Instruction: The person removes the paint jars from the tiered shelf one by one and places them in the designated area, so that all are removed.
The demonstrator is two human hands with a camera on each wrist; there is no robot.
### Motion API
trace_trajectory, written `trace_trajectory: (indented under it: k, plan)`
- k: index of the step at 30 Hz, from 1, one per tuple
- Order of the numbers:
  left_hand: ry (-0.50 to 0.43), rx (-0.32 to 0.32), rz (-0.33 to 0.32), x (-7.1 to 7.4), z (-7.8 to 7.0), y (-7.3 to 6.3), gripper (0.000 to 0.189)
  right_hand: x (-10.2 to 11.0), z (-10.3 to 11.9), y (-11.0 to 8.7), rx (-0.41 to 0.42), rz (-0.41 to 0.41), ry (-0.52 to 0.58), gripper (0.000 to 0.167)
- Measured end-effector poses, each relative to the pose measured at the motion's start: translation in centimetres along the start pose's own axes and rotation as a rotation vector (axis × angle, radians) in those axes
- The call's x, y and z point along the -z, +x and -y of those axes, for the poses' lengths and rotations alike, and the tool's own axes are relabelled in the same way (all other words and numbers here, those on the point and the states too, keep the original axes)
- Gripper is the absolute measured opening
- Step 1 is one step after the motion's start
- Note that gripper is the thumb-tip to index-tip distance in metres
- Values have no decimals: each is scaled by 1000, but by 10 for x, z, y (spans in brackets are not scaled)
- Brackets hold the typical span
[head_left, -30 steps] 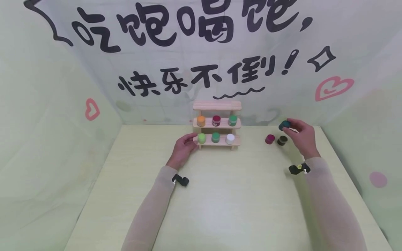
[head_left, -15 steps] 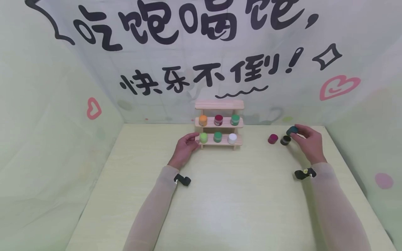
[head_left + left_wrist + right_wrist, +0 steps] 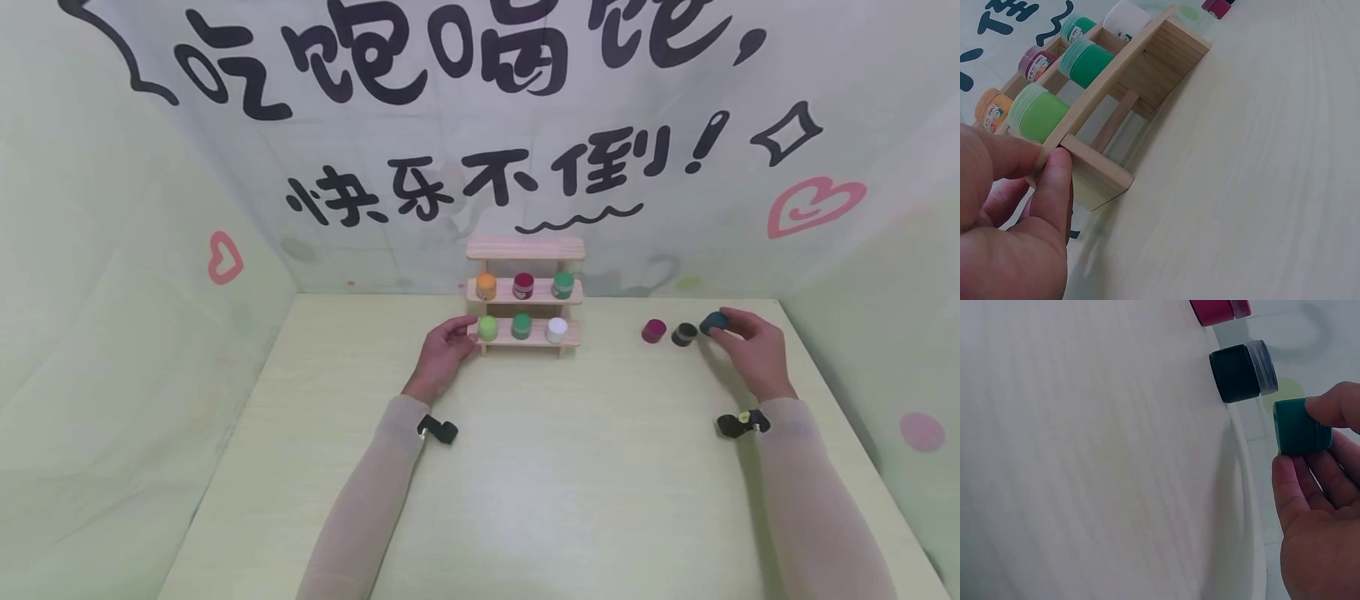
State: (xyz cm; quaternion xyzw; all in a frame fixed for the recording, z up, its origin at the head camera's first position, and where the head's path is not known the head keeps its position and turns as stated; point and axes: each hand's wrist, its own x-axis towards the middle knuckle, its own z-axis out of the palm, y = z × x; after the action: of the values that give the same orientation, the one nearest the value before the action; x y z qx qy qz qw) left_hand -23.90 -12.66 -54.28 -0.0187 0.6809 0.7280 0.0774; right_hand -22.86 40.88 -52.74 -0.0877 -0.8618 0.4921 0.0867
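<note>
With thumb and fingers, my left hand [image 3: 444, 354] pinches the left end of the lowest step of a small wooden shelf [image 3: 1102, 161]. The light green paint jar [image 3: 1040, 115] stands right beside those fingers. On the same step are a green jar [image 3: 521, 326] and a white jar [image 3: 557, 330]. Orange [image 3: 486, 287], dark red [image 3: 523, 286] and green jars fill the middle step. At the right, my right hand [image 3: 759, 348] holds a teal paint jar [image 3: 1300, 427] between thumb and fingers. Whether that jar touches the table I cannot tell.
Left of the teal jar, a black jar [image 3: 684, 334] and a magenta jar [image 3: 654, 331] stand on the pale table [image 3: 570, 467]. A white cloth with black lettering [image 3: 495, 179] hangs behind, and pale cloth walls flank both sides.
My right hand has carried the teal jar rightward and down, from above the black jar to its right side. The left hand keeps its grip on the shelf.
</note>
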Motion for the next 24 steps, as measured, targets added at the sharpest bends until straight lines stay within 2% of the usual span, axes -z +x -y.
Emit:
trace_trajectory:
  k: [10,18,24]
  plan:
    - [7,-1,-5,0,-1,-1,39,9,-14,-3,-4,68,-161,63]
    - [9,-4,-7,-1,-2,-2,39,10,-18,-5,26,95,-206,61]
    - [-26,-2,-3,-2,-1,-3,38,10,-17,-6,30,103,-219,60]
